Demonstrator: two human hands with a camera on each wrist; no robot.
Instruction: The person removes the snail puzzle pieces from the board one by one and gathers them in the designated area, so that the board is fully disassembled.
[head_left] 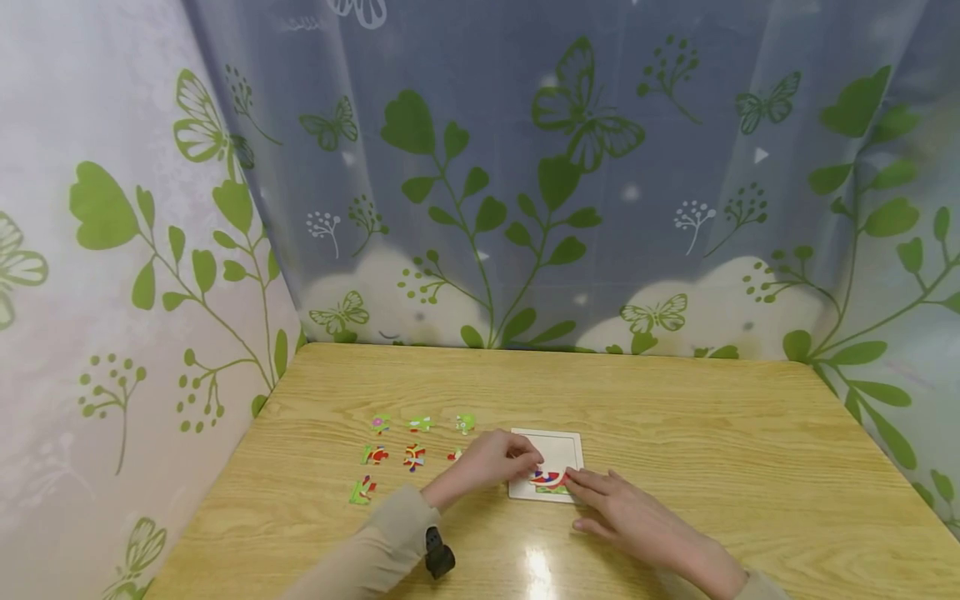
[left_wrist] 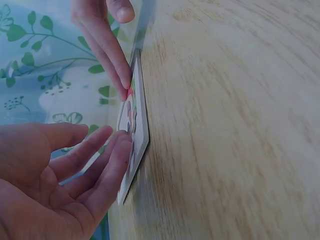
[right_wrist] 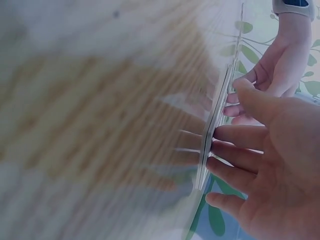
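Observation:
A white square puzzle tray (head_left: pixel 557 447) lies on the table, with joined red, blue and green jigsaw pieces (head_left: pixel 551 480) along its near side. My left hand (head_left: pixel 491 458) reaches over the tray's left side. In the left wrist view its bent fingertips (left_wrist: pixel 122 145) touch the pieces at the tray, and the thumb stands apart from them. From the right, my right hand (head_left: pixel 633 512) rests its extended fingers on the tray's right edge and the pieces there. In the right wrist view its fingers (right_wrist: pixel 235 155) are spread and the thumb is free.
Several loose jigsaw pieces lie left of the tray, among them a green one (head_left: pixel 465 423), a red and yellow one (head_left: pixel 414 456) and a green and red one (head_left: pixel 363 490). My left forearm partly covers that area. A patterned curtain (head_left: pixel 510 208) stands behind the wooden table (head_left: pixel 720 433).

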